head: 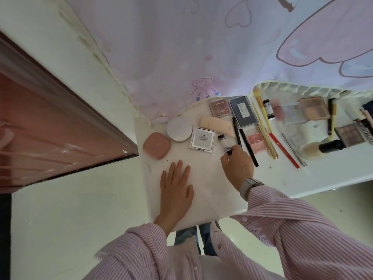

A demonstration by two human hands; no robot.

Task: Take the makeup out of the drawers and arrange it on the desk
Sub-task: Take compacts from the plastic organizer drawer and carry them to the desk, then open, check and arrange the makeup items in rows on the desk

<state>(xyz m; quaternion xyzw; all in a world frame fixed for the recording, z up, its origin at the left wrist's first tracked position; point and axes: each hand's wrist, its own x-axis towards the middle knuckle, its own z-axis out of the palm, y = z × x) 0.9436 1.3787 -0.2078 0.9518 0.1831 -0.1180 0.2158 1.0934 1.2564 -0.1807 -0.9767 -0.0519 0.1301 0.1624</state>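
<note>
My left hand (177, 190) lies flat, fingers spread, on the white desk (201, 186). My right hand (238, 164) pinches the black-capped end of a small clear tube (224, 142) lying beside the square white compact (202, 140). A round compact (179, 129) and a pink case (156, 145) sit to their left.

small tube (224, 142): its near end is covered by the right hand (238, 166), so the grip there cannot be made out
silver compact (202, 140): the lid print is too small to read
dark palette (243, 112): the label text is blurred
eyeshadow palette (352, 132): overlapped by a black tube; its right end is cut off by the picture's edge
items at far right (367, 110): cropped, kind unclear
desk (201, 190): the near edge is covered by striped sleeves (282, 219)
drawers: hidden from this view
</note>
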